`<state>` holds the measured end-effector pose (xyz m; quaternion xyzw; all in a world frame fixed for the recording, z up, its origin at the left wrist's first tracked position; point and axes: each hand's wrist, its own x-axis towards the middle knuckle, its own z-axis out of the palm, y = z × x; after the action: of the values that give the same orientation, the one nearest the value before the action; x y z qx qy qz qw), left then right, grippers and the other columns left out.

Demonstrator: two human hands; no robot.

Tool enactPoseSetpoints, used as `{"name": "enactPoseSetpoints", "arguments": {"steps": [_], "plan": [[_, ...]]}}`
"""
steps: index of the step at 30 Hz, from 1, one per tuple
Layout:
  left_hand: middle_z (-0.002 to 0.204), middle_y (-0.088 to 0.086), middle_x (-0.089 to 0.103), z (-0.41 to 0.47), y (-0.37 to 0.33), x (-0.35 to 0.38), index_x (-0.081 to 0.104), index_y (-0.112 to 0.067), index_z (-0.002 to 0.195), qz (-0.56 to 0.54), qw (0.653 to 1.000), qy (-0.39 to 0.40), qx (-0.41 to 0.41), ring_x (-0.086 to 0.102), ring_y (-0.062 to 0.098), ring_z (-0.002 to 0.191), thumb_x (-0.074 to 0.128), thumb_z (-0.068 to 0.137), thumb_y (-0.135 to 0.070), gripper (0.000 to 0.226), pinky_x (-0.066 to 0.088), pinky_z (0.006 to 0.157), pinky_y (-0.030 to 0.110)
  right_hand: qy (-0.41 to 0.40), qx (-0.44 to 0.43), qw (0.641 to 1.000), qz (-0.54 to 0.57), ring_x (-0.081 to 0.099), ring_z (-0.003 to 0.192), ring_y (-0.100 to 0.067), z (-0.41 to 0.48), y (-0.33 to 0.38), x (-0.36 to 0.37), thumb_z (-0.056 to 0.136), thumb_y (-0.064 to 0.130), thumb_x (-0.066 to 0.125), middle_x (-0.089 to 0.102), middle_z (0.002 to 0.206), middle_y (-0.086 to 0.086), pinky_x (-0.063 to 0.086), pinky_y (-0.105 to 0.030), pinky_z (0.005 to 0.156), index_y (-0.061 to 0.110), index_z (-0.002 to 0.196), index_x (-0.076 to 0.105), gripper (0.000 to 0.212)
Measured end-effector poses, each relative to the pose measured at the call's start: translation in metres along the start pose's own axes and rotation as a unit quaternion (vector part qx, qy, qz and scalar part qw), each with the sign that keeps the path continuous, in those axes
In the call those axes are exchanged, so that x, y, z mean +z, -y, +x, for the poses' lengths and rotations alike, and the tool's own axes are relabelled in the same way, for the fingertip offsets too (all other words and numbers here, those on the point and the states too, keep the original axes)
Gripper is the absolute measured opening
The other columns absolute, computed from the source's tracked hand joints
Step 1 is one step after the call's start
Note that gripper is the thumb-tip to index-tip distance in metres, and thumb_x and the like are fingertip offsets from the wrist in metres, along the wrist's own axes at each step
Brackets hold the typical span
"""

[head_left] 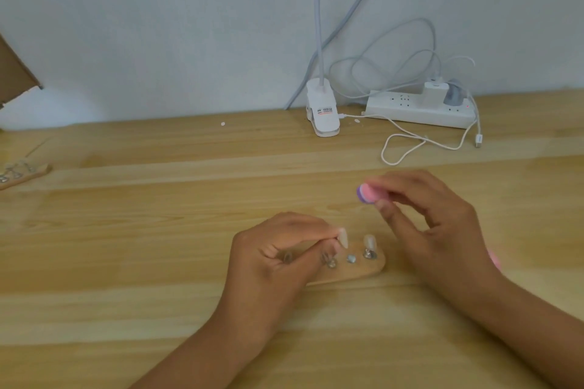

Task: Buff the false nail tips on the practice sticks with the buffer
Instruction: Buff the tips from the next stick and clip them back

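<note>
**Nail tip pinched in the left hand, buffer in the right**

The left hand (278, 253) pinches the base of a false nail tip (343, 238); its fingers hide the tip's mount. The right hand (433, 221) grips a blurred pink-and-purple buffer (366, 193), far and right of that tip and apart from it. Just right, a second nail tip (369, 241) stands on a wooden holder (363, 271). Far off are a clip lamp base (322, 110) with an unreadable label and one power strip (410, 112) holding two plugs. Another holder (22, 172) is cut off at the left.

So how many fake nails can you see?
2 nail tips: one pinched by the left hand, one standing on the wooden holder, right end. Others may hide under that hand.
</note>
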<state>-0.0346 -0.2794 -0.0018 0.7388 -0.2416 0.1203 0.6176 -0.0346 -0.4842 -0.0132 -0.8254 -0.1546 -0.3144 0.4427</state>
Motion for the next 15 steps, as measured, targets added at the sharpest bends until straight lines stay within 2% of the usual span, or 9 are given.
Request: {"name": "enactPoseSetpoints", "arguments": {"steps": [3,5,8,11,13,15], "plan": [[0.08,-0.007,0.076,0.0,-0.002,0.003,0.08,-0.021,0.085,-0.046,0.998,0.015,-0.032,0.071,0.004,0.076,0.078,0.076,-0.015,0.01,0.049,0.068,0.011,-0.004,0.016,1.0,0.011,0.067,0.103,-0.015,0.003,-0.001,0.0,0.09,-0.006,0.067,0.068,0.109,-0.002,0.053,-0.026,0.094,0.008,0.113,0.073,0.027],[0.08,-0.006,0.076,0.001,-0.001,0.005,0.078,-0.021,0.085,-0.048,0.997,0.03,-0.048,0.071,0.004,0.076,0.079,0.076,-0.021,0.008,0.05,0.067,0.013,0.006,-0.007,1.0,-0.005,0.067,0.104,-0.015,0.002,-0.001,0.002,0.09,-0.005,0.067,0.068,0.109,-0.001,0.052,-0.027,0.094,0.007,0.113,0.072,0.026],[0.087,-0.006,0.075,0.004,0.002,0.009,0.075,-0.023,0.08,-0.02,0.996,0.07,-0.053,0.07,0.01,0.09,0.08,0.075,-0.018,0.008,0.054,0.069,0.024,0.011,-0.015,1.0,-0.005,0.067,0.104,-0.016,0.002,-0.002,0.003,0.09,-0.006,0.067,0.069,0.108,-0.003,0.053,-0.035,0.093,0.006,0.114,0.072,0.027],[0.084,-0.009,0.069,0.007,0.004,0.012,0.075,-0.028,0.075,0.027,0.995,0.08,-0.045,0.066,0.01,0.083,0.081,0.07,-0.021,0.01,0.046,0.064,0.02,0.01,-0.006,1.0,0.0,0.067,0.103,-0.015,0.003,-0.005,0.004,0.089,-0.008,0.068,0.068,0.109,-0.004,0.054,-0.038,0.093,0.006,0.115,0.072,0.029],[0.08,-0.012,0.068,0.007,0.003,0.014,0.074,-0.03,0.075,0.089,0.993,0.076,-0.031,0.065,0.008,0.08,0.081,0.067,-0.028,0.01,0.043,0.073,0.024,0.01,-0.007,1.0,-0.002,0.067,0.103,-0.013,0.003,-0.006,0.005,0.089,-0.008,0.068,0.068,0.109,-0.002,0.053,-0.036,0.093,0.007,0.114,0.072,0.029],[0.077,-0.016,0.069,0.007,0.002,0.016,0.072,-0.032,0.075,0.153,0.985,0.079,-0.012,0.065,0.005,0.079,0.079,0.067,-0.033,0.01,0.036,0.092,0.032,0.012,-0.013,1.0,-0.003,0.066,0.104,-0.011,0.003,-0.008,0.005,0.089,-0.007,0.069,0.068,0.11,0.002,0.053,-0.033,0.093,0.008,0.115,0.072,0.03]]}}
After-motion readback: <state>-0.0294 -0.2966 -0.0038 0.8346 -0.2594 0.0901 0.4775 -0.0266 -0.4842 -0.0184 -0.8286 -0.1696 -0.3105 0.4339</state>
